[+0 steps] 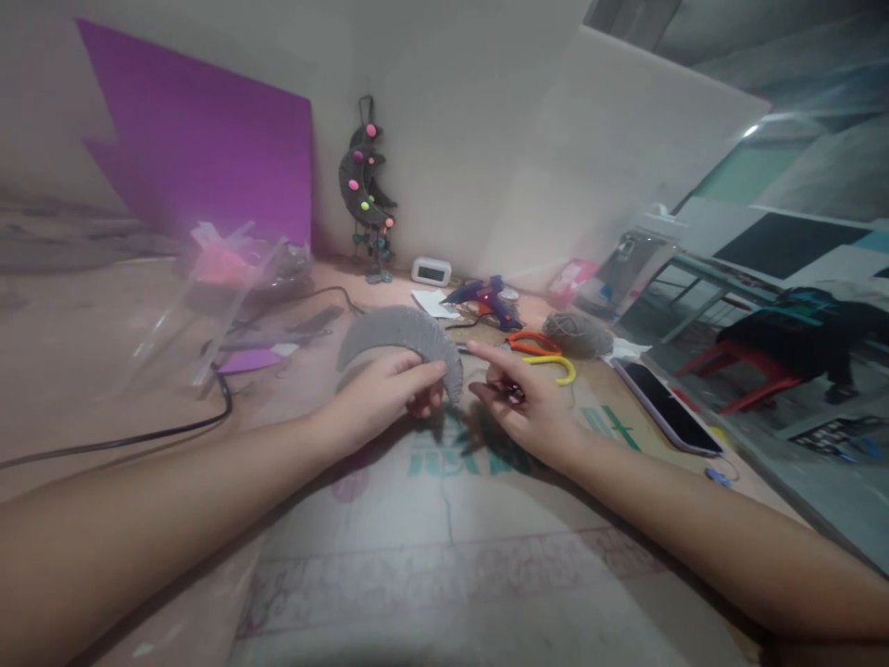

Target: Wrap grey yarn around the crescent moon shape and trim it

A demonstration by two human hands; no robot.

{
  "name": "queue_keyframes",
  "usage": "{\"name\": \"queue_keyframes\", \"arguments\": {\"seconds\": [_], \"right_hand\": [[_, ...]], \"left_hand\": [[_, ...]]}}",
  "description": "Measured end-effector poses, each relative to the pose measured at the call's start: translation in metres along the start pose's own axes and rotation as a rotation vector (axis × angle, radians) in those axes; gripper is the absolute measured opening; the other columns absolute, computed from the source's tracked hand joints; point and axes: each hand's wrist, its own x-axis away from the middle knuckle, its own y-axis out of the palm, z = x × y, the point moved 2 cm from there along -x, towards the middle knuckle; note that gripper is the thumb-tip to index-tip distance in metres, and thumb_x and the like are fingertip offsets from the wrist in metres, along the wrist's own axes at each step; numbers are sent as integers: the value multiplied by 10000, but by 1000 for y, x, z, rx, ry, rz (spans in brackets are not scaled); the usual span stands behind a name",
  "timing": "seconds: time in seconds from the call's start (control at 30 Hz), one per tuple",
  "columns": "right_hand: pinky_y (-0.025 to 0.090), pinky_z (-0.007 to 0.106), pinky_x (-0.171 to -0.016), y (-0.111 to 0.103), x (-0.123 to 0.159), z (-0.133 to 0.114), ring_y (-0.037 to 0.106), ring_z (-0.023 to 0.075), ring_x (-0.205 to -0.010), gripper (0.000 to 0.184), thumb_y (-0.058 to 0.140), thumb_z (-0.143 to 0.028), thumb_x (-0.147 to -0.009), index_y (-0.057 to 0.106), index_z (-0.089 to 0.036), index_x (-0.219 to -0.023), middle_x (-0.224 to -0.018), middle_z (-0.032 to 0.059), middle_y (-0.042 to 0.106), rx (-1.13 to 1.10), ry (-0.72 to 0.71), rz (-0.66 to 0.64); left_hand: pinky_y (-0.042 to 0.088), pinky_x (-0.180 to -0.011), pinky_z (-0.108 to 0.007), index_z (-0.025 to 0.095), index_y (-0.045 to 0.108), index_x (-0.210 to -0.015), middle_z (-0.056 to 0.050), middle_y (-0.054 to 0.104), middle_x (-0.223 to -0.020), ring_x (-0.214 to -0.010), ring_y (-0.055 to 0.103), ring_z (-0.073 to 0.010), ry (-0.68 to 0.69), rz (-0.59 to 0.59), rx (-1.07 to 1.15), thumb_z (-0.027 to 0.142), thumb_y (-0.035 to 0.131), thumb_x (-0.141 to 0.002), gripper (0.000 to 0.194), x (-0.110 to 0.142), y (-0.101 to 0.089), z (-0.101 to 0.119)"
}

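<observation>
My left hand grips a grey yarn-wrapped crescent moon, its thumb lying over the tip at the right. Just to the right, apart from the moon, is my right hand. Its index finger points toward the moon and the thumb is spread from it, while the other fingers curl under and are partly hidden. No thing shows clearly between finger and thumb. Beyond that hand lie orange-handled pliers, a yellow handle and a ball of grey yarn.
A dark blue glue gun and a small digital clock stand at the back. A finished-looking moon ornament hangs on the wall. At the right edge lies a phone; a black cable crosses the left. Printed cardboard covers the front.
</observation>
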Motion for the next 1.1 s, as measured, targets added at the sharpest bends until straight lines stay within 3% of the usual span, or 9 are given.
{"name": "queue_keyframes", "arguments": {"seconds": [0.13, 0.23, 0.33, 0.47, 0.57, 0.7, 0.83, 0.97, 1.1], "right_hand": [[443, 238, -599, -5, 0, -2, 549, 131, -693, 328, 581, -128, -861, 623, -222, -1173, -795, 10, 582, 33, -154, -7], [471, 254, -633, -7, 0, -8, 598, 143, -728, 235, 561, -117, -855, 648, -208, -1054, -829, 31, 645, -12, -162, 5], [461, 242, -585, -7, -1, -14, 595, 130, -647, 38, 571, -178, -862, 591, -201, -885, -742, 9, 644, -152, 42, 88], [351, 211, -421, -4, -4, -18, 425, 86, -412, 180, 553, -312, -880, 450, -222, -763, -497, -75, 473, -430, 461, 117], [302, 215, -369, 2, -3, -18, 349, 79, -344, 250, 571, -432, -864, 452, -222, -800, -429, -109, 378, -613, 602, 46], [278, 195, -350, 10, -1, -15, 318, 54, -345, 311, 615, -492, -831, 497, -206, -862, -492, -92, 463, -786, 612, -24], [280, 180, -362, 14, -1, -17, 348, 33, -377, 275, 612, -440, -848, 571, -180, -928, -693, -6, 657, -767, 572, -168], [283, 176, -388, 9, -1, -14, 398, 50, -399, 285, 639, -396, -831, 589, -174, -1003, -631, -4, 669, -692, 552, -65], [293, 177, -397, 5, -1, -5, 389, 62, -390, 349, 609, -434, -848, 600, -171, -1076, -531, -31, 624, -633, 628, 22]], "left_hand": [[425, -586, -258, 166, 580, -618, 0, 587, -591, -570, 537, -129, -19, -125, -50, 472, 583, -813, 363, 2, 4, -1], [416, -587, -250, 155, 605, -717, 7, 563, -632, -596, 524, -126, 50, -173, -95, 527, 544, -848, 399, 4, 7, -2], [434, -623, -245, 166, 625, -901, -7, 607, -776, -680, 547, -133, 197, -178, -139, 494, 527, -880, 343, 9, 10, 1], [460, -725, -281, 191, 647, -986, -37, 671, -912, -816, 600, -180, 266, -78, -331, 472, 520, -896, 322, 13, 9, 5], [464, -748, -310, 181, 676, -870, -55, 685, -882, -835, 618, -210, 226, -58, -430, 508, 502, -894, 371, 10, 8, 1], [498, -789, -323, 183, 640, -1049, -78, 707, -1024, -923, 642, -233, 209, -34, -194, 498, 625, -808, 397, 5, 8, -1], [493, -771, -309, 161, 678, -918, -55, 719, -906, -830, 636, -208, 178, 47, -16, 423, 652, -789, 293, 4, 6, 5], [449, -657, -265, 145, 654, -739, -24, 652, -712, -679, 580, -158, 96, 122, 73, 487, 635, -810, 349, 3, -1, 1], [444, -679, -256, 142, 653, -762, -19, 639, -719, -684, 573, -142, 81, 114, 205, 483, 627, -826, 347, -2, -5, -7]]}}
